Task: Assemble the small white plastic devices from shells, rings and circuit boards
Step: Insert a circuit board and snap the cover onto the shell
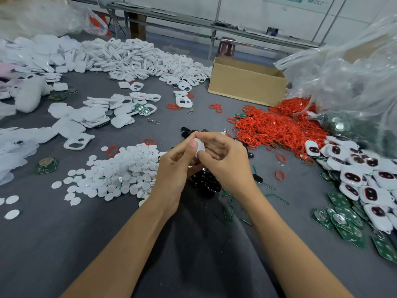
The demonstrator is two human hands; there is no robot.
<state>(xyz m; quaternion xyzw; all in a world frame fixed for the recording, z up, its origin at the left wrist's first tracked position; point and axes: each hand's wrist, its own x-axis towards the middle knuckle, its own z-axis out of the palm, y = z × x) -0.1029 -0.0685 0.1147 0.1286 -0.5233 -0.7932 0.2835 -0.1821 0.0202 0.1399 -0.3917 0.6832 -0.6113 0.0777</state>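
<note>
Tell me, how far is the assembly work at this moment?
Done: a pile of assembled white plastic devices with dark windows lies at the right. In hand: the left hand and right hand both pinch one small white plastic piece. Left: large heaps of empty white plastic shells, red plastic rings and green circuit boards wait unused, so much work seems ahead.

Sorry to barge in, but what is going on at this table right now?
A person is assembling by hand: the left-hand grip and the right-hand grip together hold a small white plastic part above the grey table. Around them lie piles of white discs, white shells, red rings and green circuit boards. Finished-looking white devices are heaped at the right.
</note>
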